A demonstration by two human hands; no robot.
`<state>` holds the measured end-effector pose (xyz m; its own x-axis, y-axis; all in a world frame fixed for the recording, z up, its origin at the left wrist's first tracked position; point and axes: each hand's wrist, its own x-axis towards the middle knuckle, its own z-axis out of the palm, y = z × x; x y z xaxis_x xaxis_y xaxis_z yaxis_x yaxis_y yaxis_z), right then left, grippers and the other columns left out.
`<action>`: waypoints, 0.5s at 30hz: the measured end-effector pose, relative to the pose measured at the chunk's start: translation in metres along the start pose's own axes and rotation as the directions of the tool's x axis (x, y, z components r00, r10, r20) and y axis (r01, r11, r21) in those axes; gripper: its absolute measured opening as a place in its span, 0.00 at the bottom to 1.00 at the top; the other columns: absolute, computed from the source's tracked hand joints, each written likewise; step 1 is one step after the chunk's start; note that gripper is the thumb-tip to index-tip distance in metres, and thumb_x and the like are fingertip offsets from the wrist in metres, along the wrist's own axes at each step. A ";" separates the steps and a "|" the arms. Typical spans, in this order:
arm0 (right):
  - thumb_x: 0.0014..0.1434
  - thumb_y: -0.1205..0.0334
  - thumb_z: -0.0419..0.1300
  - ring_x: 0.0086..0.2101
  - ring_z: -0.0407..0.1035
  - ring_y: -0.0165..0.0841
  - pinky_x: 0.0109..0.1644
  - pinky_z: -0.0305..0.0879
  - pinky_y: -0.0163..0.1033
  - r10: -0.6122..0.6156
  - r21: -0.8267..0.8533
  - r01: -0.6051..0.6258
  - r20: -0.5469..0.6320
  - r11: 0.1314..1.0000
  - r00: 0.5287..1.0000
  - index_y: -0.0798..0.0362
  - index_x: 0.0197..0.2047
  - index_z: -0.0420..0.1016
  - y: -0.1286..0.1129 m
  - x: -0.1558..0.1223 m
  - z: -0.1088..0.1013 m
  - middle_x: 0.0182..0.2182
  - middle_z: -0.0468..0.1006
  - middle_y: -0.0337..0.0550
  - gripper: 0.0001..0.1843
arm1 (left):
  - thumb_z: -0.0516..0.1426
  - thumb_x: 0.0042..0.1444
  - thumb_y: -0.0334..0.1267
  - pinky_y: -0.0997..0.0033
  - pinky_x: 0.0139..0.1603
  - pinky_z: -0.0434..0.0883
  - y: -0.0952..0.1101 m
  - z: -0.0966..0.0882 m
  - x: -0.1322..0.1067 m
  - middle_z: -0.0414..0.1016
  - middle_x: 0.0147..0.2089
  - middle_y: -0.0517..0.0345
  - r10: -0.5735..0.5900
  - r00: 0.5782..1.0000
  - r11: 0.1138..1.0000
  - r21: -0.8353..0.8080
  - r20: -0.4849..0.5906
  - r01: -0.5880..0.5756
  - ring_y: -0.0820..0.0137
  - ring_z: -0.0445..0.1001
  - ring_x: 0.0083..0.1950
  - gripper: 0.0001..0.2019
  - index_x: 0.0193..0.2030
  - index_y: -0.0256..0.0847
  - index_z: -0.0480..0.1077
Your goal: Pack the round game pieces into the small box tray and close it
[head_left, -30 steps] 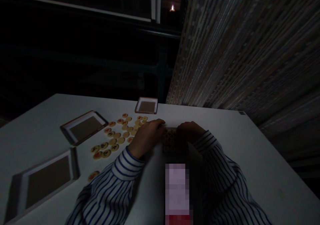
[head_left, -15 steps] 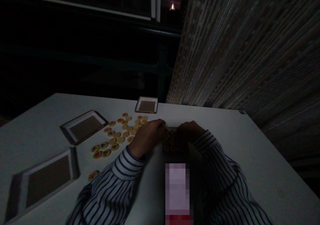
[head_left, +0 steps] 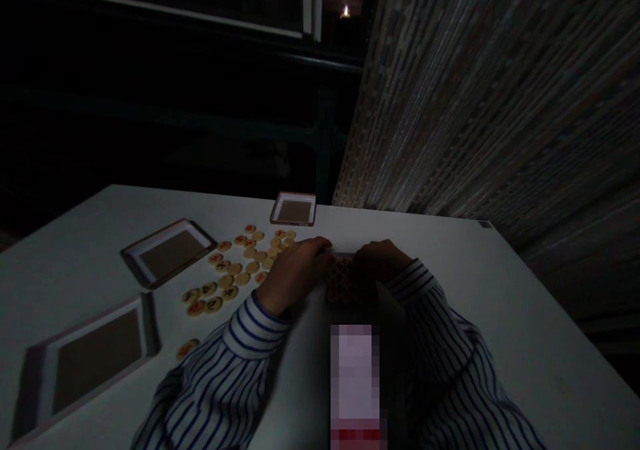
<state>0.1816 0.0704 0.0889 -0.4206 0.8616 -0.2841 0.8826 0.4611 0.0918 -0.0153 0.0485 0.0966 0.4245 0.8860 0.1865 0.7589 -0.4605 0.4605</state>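
Both my hands rest on the white table (head_left: 500,317), striped sleeves down to the wrists. My left hand (head_left: 295,271) and my right hand (head_left: 379,262) curl in from either side around a small box of round game pieces (head_left: 341,281), fingers pressed on its far edge. The box is packed with pale discs bearing red marks. Just left of my left hand lie several loose pale discs (head_left: 235,270) with red or black characters, spread over the table. The scene is very dim.
Three shallow white-rimmed trays with brown insides lie on the table: a small one (head_left: 294,210) at the back, a middle one (head_left: 167,251), a large one (head_left: 85,357) near the left front. One stray disc (head_left: 186,349) lies beside my left sleeve. A ribbed curtain (head_left: 500,90) hangs at right.
Almost nothing has moved; both hands stay curled around the box, and the view has drifted slightly.
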 end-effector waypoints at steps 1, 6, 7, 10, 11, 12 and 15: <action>0.54 0.59 0.49 0.41 0.69 0.39 0.41 0.61 0.43 -0.003 -0.003 0.003 0.001 1.000 1.000 0.47 0.40 0.73 0.000 0.000 0.000 0.40 0.76 0.44 0.14 | 0.47 0.56 0.38 0.66 0.42 0.66 0.000 0.000 0.000 0.74 0.44 0.52 -0.002 1.000 1.000 0.000 0.001 0.002 0.65 0.71 0.44 0.13 0.45 0.41 0.67; 0.54 0.60 0.50 0.40 0.70 0.39 0.40 0.61 0.43 -0.007 -0.006 0.007 0.024 1.000 1.000 0.48 0.40 0.74 -0.002 -0.001 -0.001 0.39 0.76 0.46 0.14 | 0.47 0.56 0.38 0.67 0.42 0.66 0.000 0.001 0.000 0.74 0.43 0.53 -0.009 1.000 1.000 -0.006 0.007 0.009 0.65 0.71 0.44 0.14 0.46 0.41 0.67; 0.54 0.60 0.50 0.40 0.70 0.39 0.40 0.61 0.43 -0.008 -0.003 0.008 0.027 1.000 1.000 0.48 0.39 0.74 -0.003 -0.001 -0.001 0.38 0.76 0.46 0.14 | 0.47 0.56 0.39 0.67 0.42 0.66 -0.001 0.001 0.000 0.74 0.43 0.53 -0.009 1.000 1.000 -0.008 0.005 0.009 0.65 0.71 0.44 0.14 0.46 0.41 0.67; 0.54 0.59 0.51 0.40 0.70 0.39 0.40 0.62 0.43 -0.012 0.006 0.011 0.030 1.000 0.999 0.47 0.38 0.75 -0.003 -0.001 -0.003 0.37 0.77 0.45 0.13 | 0.47 0.56 0.39 0.67 0.43 0.66 -0.001 0.001 0.001 0.74 0.44 0.52 -0.006 1.000 1.000 -0.012 -0.002 0.006 0.65 0.71 0.44 0.14 0.45 0.40 0.67; 0.53 0.59 0.51 0.39 0.70 0.39 0.39 0.62 0.42 -0.014 0.007 0.014 0.030 1.000 0.999 0.47 0.38 0.75 -0.003 -0.001 -0.003 0.37 0.77 0.45 0.13 | 0.47 0.56 0.39 0.67 0.42 0.66 -0.001 0.001 0.001 0.74 0.44 0.52 -0.003 1.000 1.000 -0.015 -0.002 0.003 0.65 0.71 0.44 0.14 0.45 0.40 0.67; 0.53 0.59 0.51 0.39 0.70 0.39 0.39 0.62 0.42 -0.015 0.007 0.015 0.030 1.000 0.999 0.47 0.37 0.75 -0.003 -0.001 -0.003 0.37 0.77 0.45 0.13 | 0.47 0.56 0.39 0.66 0.42 0.66 0.000 0.001 0.001 0.74 0.44 0.52 -0.002 1.000 1.000 -0.015 -0.001 0.002 0.65 0.71 0.44 0.14 0.45 0.40 0.67; 0.54 0.58 0.50 0.38 0.71 0.39 0.39 0.63 0.42 -0.024 -0.005 0.024 0.025 1.000 0.999 0.48 0.37 0.75 -0.003 -0.001 -0.001 0.37 0.77 0.45 0.13 | 0.47 0.56 0.39 0.67 0.41 0.66 0.001 0.000 0.001 0.74 0.43 0.52 -0.012 1.000 1.000 -0.007 0.002 0.012 0.65 0.71 0.43 0.13 0.45 0.41 0.67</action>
<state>0.1793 0.0689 0.0897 -0.4366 0.8447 -0.3096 0.8710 0.4830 0.0897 -0.0147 0.0488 0.0970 0.4167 0.8912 0.1790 0.7601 -0.4496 0.4692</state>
